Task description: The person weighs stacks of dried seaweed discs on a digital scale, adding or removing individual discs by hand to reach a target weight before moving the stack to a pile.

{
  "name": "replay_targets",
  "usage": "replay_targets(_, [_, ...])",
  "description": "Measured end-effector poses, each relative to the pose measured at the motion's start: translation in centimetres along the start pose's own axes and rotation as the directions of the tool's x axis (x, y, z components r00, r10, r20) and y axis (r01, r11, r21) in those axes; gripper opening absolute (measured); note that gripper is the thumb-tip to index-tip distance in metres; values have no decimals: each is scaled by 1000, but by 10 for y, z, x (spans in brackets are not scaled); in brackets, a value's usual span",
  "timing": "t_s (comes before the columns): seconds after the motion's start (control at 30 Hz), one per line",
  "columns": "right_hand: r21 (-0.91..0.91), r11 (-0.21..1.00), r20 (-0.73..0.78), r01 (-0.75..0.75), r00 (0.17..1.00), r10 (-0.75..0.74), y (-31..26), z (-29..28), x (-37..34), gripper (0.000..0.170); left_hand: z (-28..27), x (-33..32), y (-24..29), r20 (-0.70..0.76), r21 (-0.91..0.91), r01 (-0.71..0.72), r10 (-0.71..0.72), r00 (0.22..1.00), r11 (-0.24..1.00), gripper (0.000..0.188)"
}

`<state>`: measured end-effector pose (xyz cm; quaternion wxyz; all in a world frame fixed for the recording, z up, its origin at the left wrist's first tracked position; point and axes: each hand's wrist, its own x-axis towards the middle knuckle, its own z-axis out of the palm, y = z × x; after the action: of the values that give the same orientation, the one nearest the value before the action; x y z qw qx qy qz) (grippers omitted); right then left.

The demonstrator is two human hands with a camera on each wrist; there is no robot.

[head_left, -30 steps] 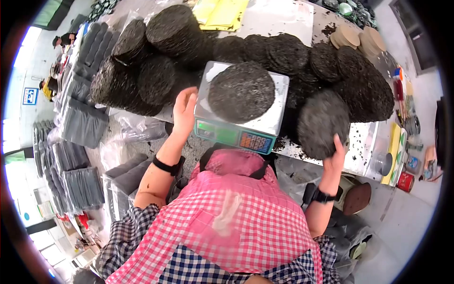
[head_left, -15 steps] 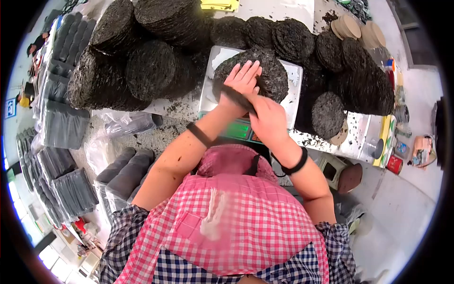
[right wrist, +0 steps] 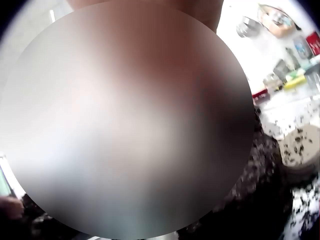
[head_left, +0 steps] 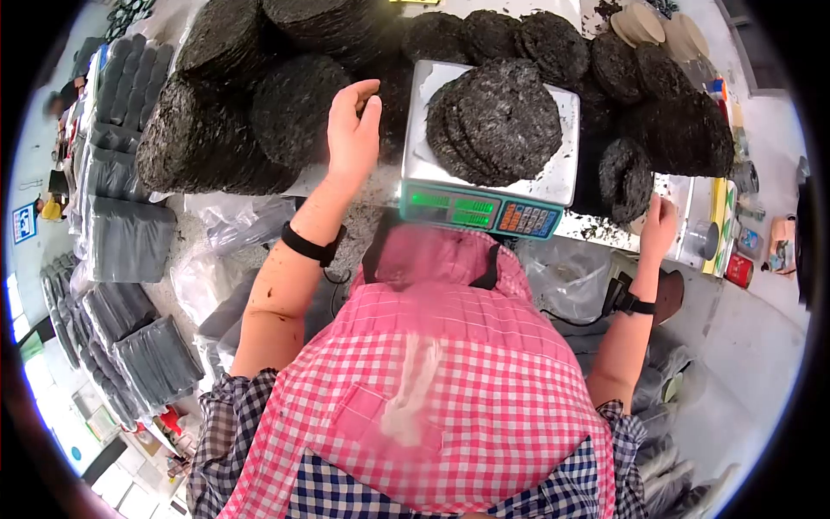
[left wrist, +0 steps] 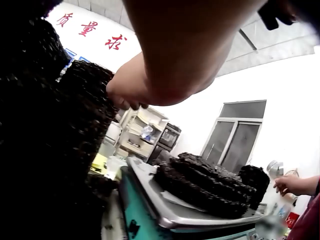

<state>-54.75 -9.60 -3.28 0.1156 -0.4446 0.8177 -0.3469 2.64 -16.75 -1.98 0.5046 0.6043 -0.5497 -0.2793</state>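
Dark, rough round discs (head_left: 510, 121) lie overlapping on the metal pan of a teal digital scale (head_left: 481, 210). My left hand (head_left: 353, 134) hovers just left of the pan with its fingers loosely bent, holding nothing. In the left wrist view, that hand (left wrist: 150, 80) is above and left of the discs (left wrist: 205, 185). To the right of the scale, my right hand (head_left: 658, 229) is beside a small stack of dark discs (head_left: 626, 180); whether its fingertips touch the stack I cannot tell. A large blur hides most of the right wrist view.
Tall stacks of dark discs (head_left: 203, 138) stand left of the scale, with more (head_left: 553, 48) behind and to its right. Pale round discs (head_left: 638, 24) are at the back right. A red can (head_left: 739, 270) and jars stand at the far right, with plastic bags (head_left: 566, 277) below the table.
Half a second ago both hands met over the scale at a dark, thin-edged piece. They have since parted left and right, and overlapping discs show on the pan.
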Motion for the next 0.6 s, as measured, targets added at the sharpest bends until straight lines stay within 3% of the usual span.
replay_targets(0.07, [38,926,216,-376,908,359,28,12,5,59,1,-3,-6,50,-85,57,-53,997,995,26])
replay_targets(0.1, [60,984,197,-170,968,155,2,21,-8,68,7,-3,5,68,-136,75,-66,996,988,26])
replay_targets(0.13, [0,1000,236,-22,971,21,-67,21,-28,69,16,4,12,82,-186,74,-60,995,980,27])
replay_targets(0.2, [106,994,312,-13,950,-21,-143,40,-53,70,40,9,14,104,-226,32,-9,995,974,29])
replay_targets(0.27, [-108,990,450,91,892,-33,-187,65,-61,83,66,14,6,127,-126,-70,86,988,990,33])
replay_targets(0.37, [-240,957,542,163,841,-7,-174,131,-57,92,105,10,-8,92,137,-169,157,983,976,51])
replay_targets(0.43, [-129,963,441,238,883,-159,-172,156,-79,86,125,-6,-21,115,209,-202,182,977,957,71])
replay_targets(0.5, [97,976,371,193,903,-216,-175,158,-97,73,128,-23,-15,134,256,-195,165,977,947,83])
replay_targets(0.53, [241,954,324,179,911,-253,-176,157,-102,73,126,-28,-15,129,241,-198,170,977,950,82])
replay_targets(0.6, [379,925,388,36,901,-194,-184,143,-102,83,125,-28,-13,106,202,-217,199,974,955,82])
